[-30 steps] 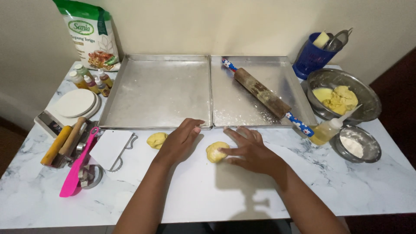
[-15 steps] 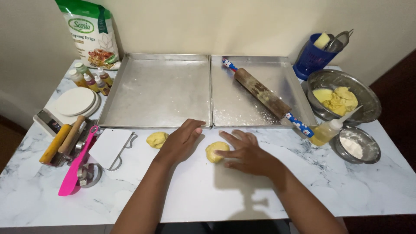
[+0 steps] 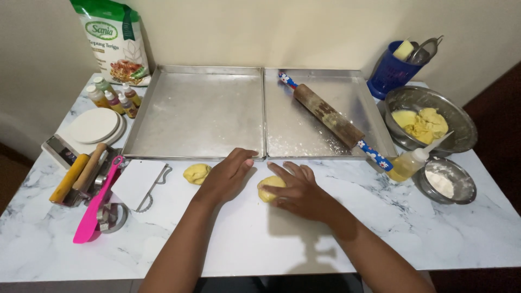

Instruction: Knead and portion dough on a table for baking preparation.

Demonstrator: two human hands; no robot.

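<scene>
My right hand (image 3: 296, 190) rests over a yellow dough ball (image 3: 267, 189) on the white marble table (image 3: 260, 244), fingers curled around it. Just left of that ball, my left hand (image 3: 228, 174) lies palm down with fingers together, fingertips at the tray edge; I cannot tell if it touches the ball. A second, smaller dough piece (image 3: 196, 173) sits loose to the left of my left hand.
Two metal baking trays (image 3: 195, 114) lie at the back; a wooden rolling pin (image 3: 328, 118) rests across the right one. At right are a steel bowl of dough (image 3: 429, 122), a flour bowl (image 3: 448, 182), an oil bottle (image 3: 410, 163) and a blue utensil cup (image 3: 393, 70). At left are a pink spatula (image 3: 95, 203), a white scraper (image 3: 138, 182), small bottles (image 3: 114, 97) and a flour bag (image 3: 114, 40).
Both hands have hardly moved. My right hand shifted slightly over the dough ball, fingers closing more around it.
</scene>
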